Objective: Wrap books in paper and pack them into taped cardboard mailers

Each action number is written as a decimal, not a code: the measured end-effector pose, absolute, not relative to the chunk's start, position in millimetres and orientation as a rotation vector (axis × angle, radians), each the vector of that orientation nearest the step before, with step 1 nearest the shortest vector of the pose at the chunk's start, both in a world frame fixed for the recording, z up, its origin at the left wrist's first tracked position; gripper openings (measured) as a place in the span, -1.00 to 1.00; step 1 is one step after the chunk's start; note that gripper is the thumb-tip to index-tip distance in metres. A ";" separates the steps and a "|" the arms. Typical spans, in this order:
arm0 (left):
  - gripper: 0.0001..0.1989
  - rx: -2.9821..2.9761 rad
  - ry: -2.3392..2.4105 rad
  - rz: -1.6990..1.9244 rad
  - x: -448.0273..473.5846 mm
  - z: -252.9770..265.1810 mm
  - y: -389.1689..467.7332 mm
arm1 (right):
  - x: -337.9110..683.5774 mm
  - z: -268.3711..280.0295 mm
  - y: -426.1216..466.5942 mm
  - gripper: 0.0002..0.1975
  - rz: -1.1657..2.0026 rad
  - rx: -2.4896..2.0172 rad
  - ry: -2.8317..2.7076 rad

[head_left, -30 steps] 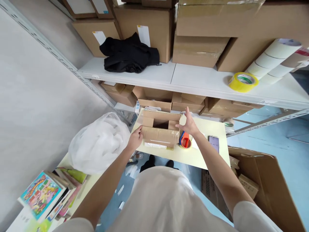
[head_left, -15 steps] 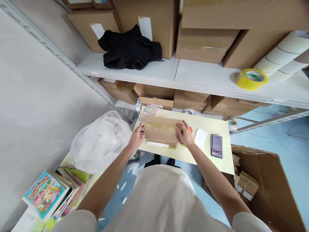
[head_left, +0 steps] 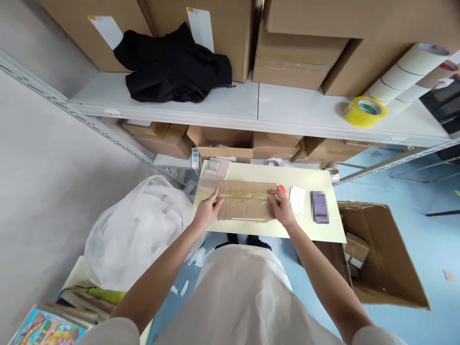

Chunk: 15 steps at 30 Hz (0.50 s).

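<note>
A brown cardboard box (head_left: 246,206) with a strip of clear yellowish tape (head_left: 244,195) along its top lies near the front edge of the pale yellow table (head_left: 312,175). My left hand (head_left: 209,210) grips its left end, thumb on the near side. At the opposite end, my right hand (head_left: 281,207) closes over the corner, its fingers on the tape's end. Just behind my right hand shows a small orange-red object (head_left: 281,189), partly hidden. White paper slips (head_left: 297,199) and a phone (head_left: 319,207), its screen blurred, lie to the right.
A metal shelf (head_left: 287,108) spans behind the table, bearing cartons, a black garment (head_left: 176,67) and a yellow tape roll (head_left: 364,111). To the left bulges a white plastic bag (head_left: 140,230) above several books (head_left: 53,326). An open carton (head_left: 391,258) stands at the right.
The box has tilted, so its near white label is now mostly out of sight. Both hands still hold its ends. My view has shifted slightly.
</note>
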State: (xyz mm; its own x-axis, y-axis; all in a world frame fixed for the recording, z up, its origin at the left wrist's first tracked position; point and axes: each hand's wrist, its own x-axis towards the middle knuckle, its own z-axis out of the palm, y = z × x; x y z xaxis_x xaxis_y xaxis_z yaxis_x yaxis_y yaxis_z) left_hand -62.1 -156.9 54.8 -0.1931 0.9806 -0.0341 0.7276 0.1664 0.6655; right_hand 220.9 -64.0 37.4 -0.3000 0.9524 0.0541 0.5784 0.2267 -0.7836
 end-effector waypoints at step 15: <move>-0.48 2.125 1.815 0.401 -41.8 31.1 -155.5 | 206.2 3.3 -94.2 -0.66 1.003 -1.642 -1.638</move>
